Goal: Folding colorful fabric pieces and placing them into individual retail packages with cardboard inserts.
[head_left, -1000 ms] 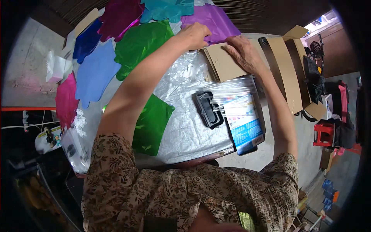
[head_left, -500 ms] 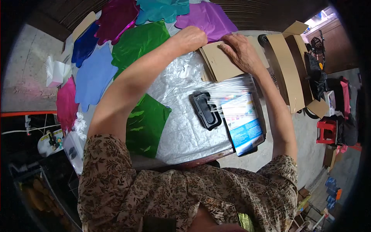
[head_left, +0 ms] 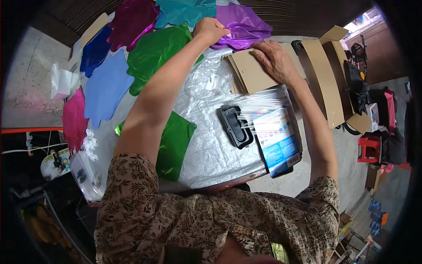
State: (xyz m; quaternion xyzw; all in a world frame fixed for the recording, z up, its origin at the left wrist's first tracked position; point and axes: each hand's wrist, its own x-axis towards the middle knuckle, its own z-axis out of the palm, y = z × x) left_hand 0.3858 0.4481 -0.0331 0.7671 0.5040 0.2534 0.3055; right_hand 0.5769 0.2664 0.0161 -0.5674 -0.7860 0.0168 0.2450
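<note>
At the far side of the table, my left hand (head_left: pixel 210 31) is closed, with its fingertips pinching the near edge of a shiny purple foil piece (head_left: pixel 241 26). That foil is creased where I grip it. My right hand (head_left: pixel 276 61) lies on a stack of flat brown cardboard pieces (head_left: pixel 246 66), fingers stretched out near its far edge. Below the stack lies a printed blue-and-white package (head_left: pixel 277 141) partly covered by clear striped film (head_left: pixel 268 101). Left of the package sits a black plastic tray-like part (head_left: pixel 237 126).
Flat foil pieces in green (head_left: pixel 160 53), light blue (head_left: pixel 107 88), magenta (head_left: pixel 132 24) and teal (head_left: pixel 187 11) spread around the left and far sides. Another green foil (head_left: pixel 176 145) lies under my left arm. An open cardboard box (head_left: pixel 323 79) stands at right; a red stool (head_left: pixel 369 148) is beyond.
My left hand has moved from the cardboard stack's far left corner up and left to the purple foil, whose near edge is now creased. My right hand has stayed on the stack.
</note>
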